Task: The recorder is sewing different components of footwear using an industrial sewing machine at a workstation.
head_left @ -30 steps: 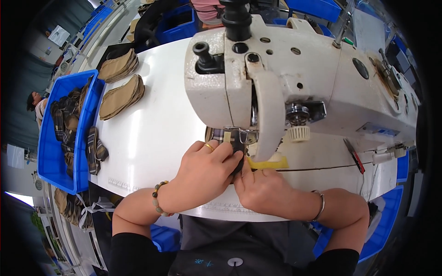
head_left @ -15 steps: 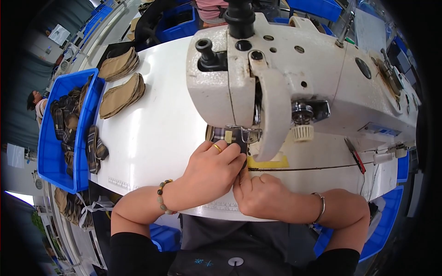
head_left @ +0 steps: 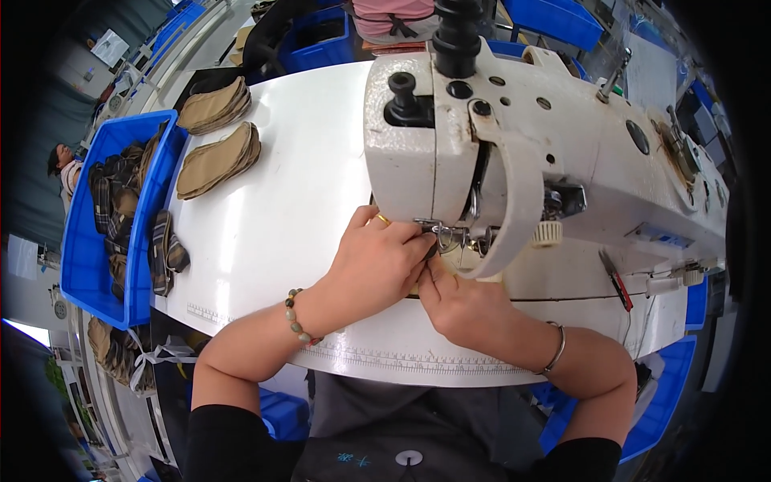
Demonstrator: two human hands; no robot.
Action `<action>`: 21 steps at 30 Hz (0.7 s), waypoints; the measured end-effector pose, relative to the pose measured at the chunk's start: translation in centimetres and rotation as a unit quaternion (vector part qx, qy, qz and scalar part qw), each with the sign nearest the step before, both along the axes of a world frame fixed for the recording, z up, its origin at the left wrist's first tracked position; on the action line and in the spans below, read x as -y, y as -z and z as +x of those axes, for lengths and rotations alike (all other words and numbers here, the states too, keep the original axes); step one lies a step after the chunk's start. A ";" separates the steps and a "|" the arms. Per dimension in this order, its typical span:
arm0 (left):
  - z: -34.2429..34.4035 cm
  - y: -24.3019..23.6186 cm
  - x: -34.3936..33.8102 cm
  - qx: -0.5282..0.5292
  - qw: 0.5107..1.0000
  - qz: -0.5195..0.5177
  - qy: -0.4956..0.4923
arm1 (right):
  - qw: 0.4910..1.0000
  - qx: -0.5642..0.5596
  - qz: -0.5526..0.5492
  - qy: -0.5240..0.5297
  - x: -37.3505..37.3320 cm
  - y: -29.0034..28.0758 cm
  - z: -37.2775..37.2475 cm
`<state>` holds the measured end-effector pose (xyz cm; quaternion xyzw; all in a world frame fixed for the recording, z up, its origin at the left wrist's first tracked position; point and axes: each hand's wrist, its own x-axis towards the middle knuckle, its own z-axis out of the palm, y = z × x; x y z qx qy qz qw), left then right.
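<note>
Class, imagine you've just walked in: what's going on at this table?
A person is working at a white sewing machine. The left hand and right hand meet at a dark cloth piece, mostly hidden by the fingers. To the left, two stacks of tan pieces lie on the table, near a blue bin holding plaid cloth.

A white sewing table [head_left: 309, 169] with a ruler scale [head_left: 418, 360] along its near edge carries an industrial sewing machine [head_left: 598, 153] on its right half. Two stacks of tan fabric pieces [head_left: 218, 163] lie by the far left corner, plaid fabric pieces [head_left: 164, 255] at the left edge, red-handled thread snips [head_left: 618, 283] toward the right edge.
</note>
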<state>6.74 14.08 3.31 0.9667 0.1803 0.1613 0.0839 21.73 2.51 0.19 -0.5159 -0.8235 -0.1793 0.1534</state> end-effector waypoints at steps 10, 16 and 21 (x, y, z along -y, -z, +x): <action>-1.2 -1.2 1.0 0.074 0.988 0.126 -0.047 | 0.990 -0.132 -0.017 0.045 -1.5 -1.9 2.0; -0.7 0.0 -0.2 0.146 0.979 0.140 0.014 | 0.981 -0.186 0.042 0.031 -2.1 -0.5 2.5; -0.2 0.3 -0.7 0.177 0.976 0.127 0.022 | 0.991 -0.103 0.077 0.041 -1.8 0.0 2.5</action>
